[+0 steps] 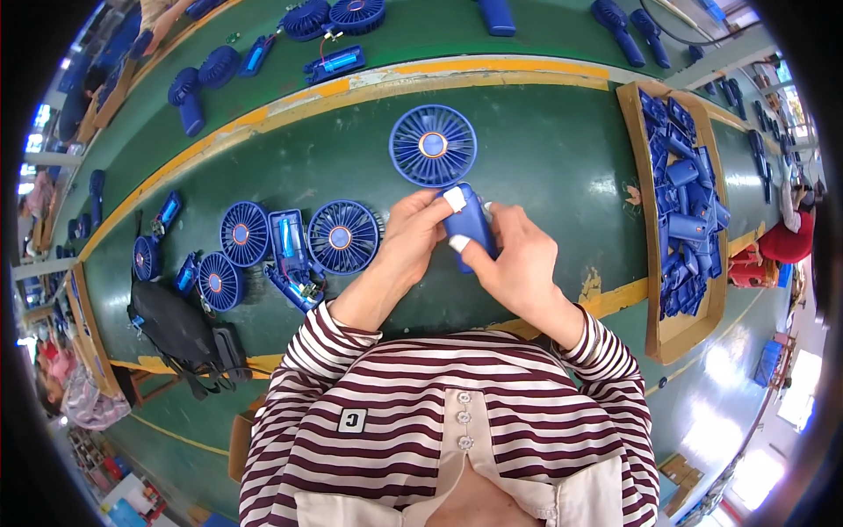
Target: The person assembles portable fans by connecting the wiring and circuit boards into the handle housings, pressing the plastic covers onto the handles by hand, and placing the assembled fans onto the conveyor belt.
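A blue handheld fan [471, 224] lies between my hands, its round grille head [408, 146] pointing away from me and its handle toward me. My left hand [411, 235] is closed on the left side of the handle, with the thumb near the neck. From the right, my right hand [522, 259] grips the handle, its thumb across the lower part. White coverings show on some fingertips. To the left lie several fan heads [343, 237], beside open handle halves [287, 241] with light-blue batteries and wires.
A cardboard box [647, 211] full of blue plastic handle shells [688, 227] stands at the right. A black bag [176, 329] sits at the left table edge. Beyond the yellow strip, more fans [185, 101] and parts lie on the green surface. Other people are at the far sides.
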{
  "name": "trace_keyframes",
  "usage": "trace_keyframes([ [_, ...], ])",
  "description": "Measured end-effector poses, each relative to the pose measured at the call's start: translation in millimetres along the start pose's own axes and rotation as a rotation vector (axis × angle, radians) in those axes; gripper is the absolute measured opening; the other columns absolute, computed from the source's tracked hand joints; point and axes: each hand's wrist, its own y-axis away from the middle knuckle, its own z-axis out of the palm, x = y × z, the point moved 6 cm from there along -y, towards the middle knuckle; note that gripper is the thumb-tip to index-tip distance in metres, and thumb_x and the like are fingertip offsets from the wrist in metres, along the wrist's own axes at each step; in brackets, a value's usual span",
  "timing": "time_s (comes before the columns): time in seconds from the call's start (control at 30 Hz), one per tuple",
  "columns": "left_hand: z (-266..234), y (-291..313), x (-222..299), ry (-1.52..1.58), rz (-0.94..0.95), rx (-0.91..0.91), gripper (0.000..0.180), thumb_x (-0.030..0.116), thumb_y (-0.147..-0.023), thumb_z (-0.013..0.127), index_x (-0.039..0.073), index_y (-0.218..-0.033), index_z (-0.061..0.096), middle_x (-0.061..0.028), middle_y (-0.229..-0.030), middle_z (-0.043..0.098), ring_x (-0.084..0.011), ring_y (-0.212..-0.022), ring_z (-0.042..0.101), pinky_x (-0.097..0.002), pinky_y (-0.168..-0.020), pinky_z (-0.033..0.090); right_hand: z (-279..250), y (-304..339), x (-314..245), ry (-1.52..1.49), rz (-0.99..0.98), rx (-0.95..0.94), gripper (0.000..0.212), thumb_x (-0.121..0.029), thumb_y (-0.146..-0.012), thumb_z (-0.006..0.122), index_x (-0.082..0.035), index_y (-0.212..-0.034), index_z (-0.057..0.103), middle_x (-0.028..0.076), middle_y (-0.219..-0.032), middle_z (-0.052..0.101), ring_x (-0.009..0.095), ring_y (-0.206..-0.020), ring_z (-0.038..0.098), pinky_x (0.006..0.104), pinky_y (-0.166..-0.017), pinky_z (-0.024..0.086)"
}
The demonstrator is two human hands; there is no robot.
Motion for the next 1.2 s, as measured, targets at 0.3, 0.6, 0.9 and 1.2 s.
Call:
trace_keyframes([
  [0.3, 13.4, 5.8, 18.1, -0.048, 0.201, -0.109, 0.029, 0.014, -0.084, 0.055, -0.005, -0.107, 0.052, -0.0187, -0.099, 0.06, -0.0237, -0.093, 0.059, -0.0352, -0.086, 0.046, 31.1, -3.3, 28.7, -0.746, 0.37, -0.361, 0.027, -0.019, -0.079, 0.061, 0.006, -0.091, 0.056, 0.006, -0.075, 0.059, 0.01, -0.068, 0.055, 0.025, -0.061, 0.046],
  [0.6, 16.9, 12.0, 16.0, -0.019, 0.181, -0.079, 0.027, 0.01, -0.083, 0.057, -0.004, -0.105, 0.054, -0.0148, -0.099, 0.061, -0.0195, -0.09, 0.059, -0.0314, -0.083, 0.046, 33.6, 3.4, 31.4, -0.747, 0.347, -0.375, 0.029, -0.023, -0.082, 0.059, 0.005, -0.093, 0.057, 0.006, -0.075, 0.059, 0.009, -0.068, 0.054, 0.0245, -0.061, 0.046],
  [0.9, 19.8, 11.8, 14.5, -0.035, 0.189, -0.122, 0.03, 0.007, -0.079, 0.061, -0.004, -0.106, 0.054, -0.0141, -0.101, 0.061, -0.019, -0.09, 0.059, -0.0309, -0.084, 0.046, 30.8, 2.6, 26.8, -0.679, 0.384, -0.313, 0.039, -0.02, -0.073, 0.062, 0.002, -0.103, 0.053, 0.013, -0.072, 0.06, 0.019, -0.064, 0.059, 0.0312, -0.059, 0.047],
  [1.2, 27.3, 6.0, 19.5, -0.063, 0.283, -0.181, 0.036, 0.0, -0.073, 0.063, -0.006, -0.107, 0.053, -0.0146, -0.102, 0.061, -0.0188, -0.088, 0.061, -0.0303, -0.082, 0.048, 28.5, -6.6, 30.7, -0.866, 0.382, -0.243, 0.024, -0.006, -0.073, 0.058, 0.001, -0.095, 0.054, -0.001, -0.073, 0.052, 0.006, -0.065, 0.048, 0.0216, -0.057, 0.042],
])
